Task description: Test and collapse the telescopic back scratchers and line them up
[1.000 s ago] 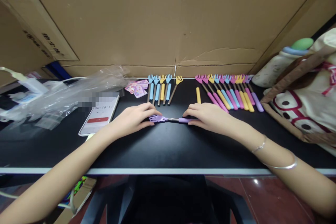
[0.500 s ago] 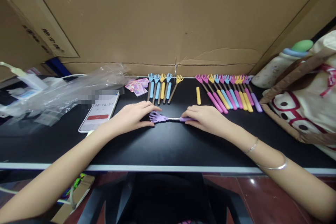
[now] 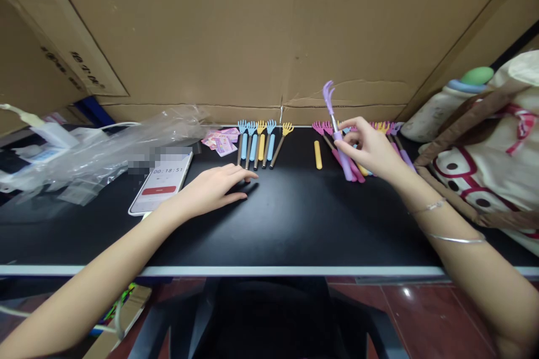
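My right hand [image 3: 370, 148] pinches a purple hand-shaped back scratcher [image 3: 337, 132] by its handle, lifted upright with the claw end pointing up, above the right-hand row of scratchers [image 3: 379, 148]. That row of pink, yellow, blue and purple scratchers lies at the back right of the black table [image 3: 278, 219]. My left hand [image 3: 213, 188] rests flat on the table with its fingers stretched out and nothing in it, just in front of a smaller row of blue and yellow scratchers [image 3: 259, 143]. A loose yellow handle [image 3: 318, 154] lies between the two rows.
A phone [image 3: 162, 179] showing a timer lies left of my left hand, beside crumpled clear plastic bags [image 3: 105, 148] and small pink cards [image 3: 221, 140]. A cloth bag [image 3: 484, 162] and a bottle [image 3: 446, 104] crowd the right edge. Cardboard [image 3: 252, 28] walls the back.
My right hand has lifted the purple scratcher off the table's middle and carried it up and right over the right row. My left hand let go of its claw end and stayed put.
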Available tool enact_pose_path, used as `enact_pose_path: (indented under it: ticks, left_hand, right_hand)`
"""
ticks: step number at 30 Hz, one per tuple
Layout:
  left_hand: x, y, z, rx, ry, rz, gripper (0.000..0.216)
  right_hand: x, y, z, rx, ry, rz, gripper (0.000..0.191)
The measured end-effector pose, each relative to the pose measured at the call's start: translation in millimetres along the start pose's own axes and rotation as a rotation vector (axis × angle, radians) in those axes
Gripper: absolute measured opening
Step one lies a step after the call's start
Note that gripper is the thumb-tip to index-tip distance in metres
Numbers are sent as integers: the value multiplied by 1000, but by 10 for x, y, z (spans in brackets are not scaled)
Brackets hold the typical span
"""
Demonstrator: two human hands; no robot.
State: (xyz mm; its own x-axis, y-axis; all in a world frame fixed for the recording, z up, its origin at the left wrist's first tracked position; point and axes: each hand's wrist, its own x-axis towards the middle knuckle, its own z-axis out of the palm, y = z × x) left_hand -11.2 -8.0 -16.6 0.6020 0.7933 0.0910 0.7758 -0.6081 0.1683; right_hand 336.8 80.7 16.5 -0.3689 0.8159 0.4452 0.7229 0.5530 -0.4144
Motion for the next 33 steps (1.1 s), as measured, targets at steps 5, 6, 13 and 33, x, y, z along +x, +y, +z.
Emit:
enact_pose_path:
  ticks: [5, 6, 13, 33]
  left_hand:
    - [7, -11, 8, 7, -16, -1, 30]
    - [9, -13, 10, 9, -17, 1, 29]
    - [14, -41, 39, 4, -19, 16, 28]
    - [6, -34, 34, -14, -22, 13, 30]
  right_hand:
    - [70, 76, 124, -419, -52, 166, 27]
    - [77, 75, 147, -494, -64, 169, 27]
    - [128, 82, 285, -742, -162, 75, 35]
    - [257, 152, 650, -757, -158, -8, 33]
